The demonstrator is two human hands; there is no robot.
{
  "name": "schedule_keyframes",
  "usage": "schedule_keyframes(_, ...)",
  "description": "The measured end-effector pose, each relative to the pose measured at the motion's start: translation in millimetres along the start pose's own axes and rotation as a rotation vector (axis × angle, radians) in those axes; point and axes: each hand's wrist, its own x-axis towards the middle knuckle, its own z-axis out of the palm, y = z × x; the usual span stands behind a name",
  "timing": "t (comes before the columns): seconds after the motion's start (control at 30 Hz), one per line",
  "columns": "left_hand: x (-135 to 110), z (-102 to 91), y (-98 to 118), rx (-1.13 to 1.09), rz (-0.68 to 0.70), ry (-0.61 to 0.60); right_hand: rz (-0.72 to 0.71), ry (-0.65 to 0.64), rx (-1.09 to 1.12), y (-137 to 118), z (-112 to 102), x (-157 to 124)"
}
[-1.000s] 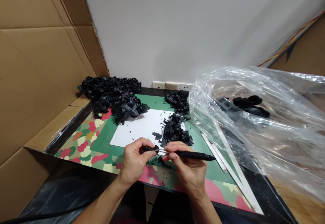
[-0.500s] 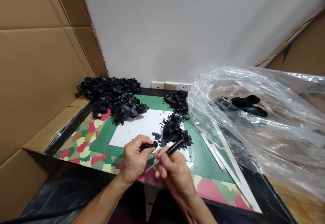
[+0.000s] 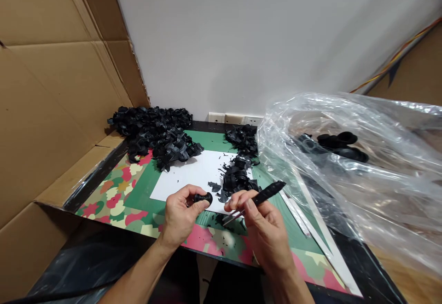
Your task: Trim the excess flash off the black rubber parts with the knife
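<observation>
My left hand point(image 3: 180, 212) pinches a small black ribbed rubber part point(image 3: 204, 198) between thumb and fingers, above the front of a white sheet point(image 3: 186, 175). To its right, my right hand point(image 3: 266, 226) is closed around a slim tool with a black handle point(image 3: 269, 193). Thin metal at the tool's end points down and left, apart from the rubber part; its exact kind is unclear. Just beyond my hands lies a pile of ribbed black rubber pieces point(image 3: 236, 177), with a loose black scrap point(image 3: 214, 186) beside it.
A large heap of black rubber pieces point(image 3: 155, 129) covers the back left. Thin black trimmings point(image 3: 243, 139) lie at the back right. A clear plastic bag point(image 3: 311, 175) with black parts spreads over the right side. White strips point(image 3: 297, 214) rest on the green mat point(image 3: 138, 193). Cardboard point(image 3: 62, 92) stands left.
My right hand has moved right, away from my left hand, and the tool's handle has swung outward with it. My left hand keeps hold of the rubber part in nearly the same place.
</observation>
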Motion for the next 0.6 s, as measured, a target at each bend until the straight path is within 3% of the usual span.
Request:
schedule_keyframes(0.2, -0.5, -0.2, -0.8, 0.018, 0.043, -0.025, 0.117, 0.091, 0.036, -2.4, 3.1, 1.6)
schedule_keyframes(0.33, -1.0, -0.8, -2.3, 0.045, 0.108, -0.036, 0.223, 0.162, -0.088, 1.6, 5.6, 3.4)
schedule_keyframes(0.47, -1.7, 0.5, 1.8, 0.056, 0.143, -0.054, 0.285, 0.122, -0.278, 9.9, 11.6, 4.9)
schedule_keyframes(0.6, -2.4, 1.4, 5.5, 0.060, 0.148, -0.055, 0.236, 0.053, -0.341, 21.2, 15.6, 5.1)
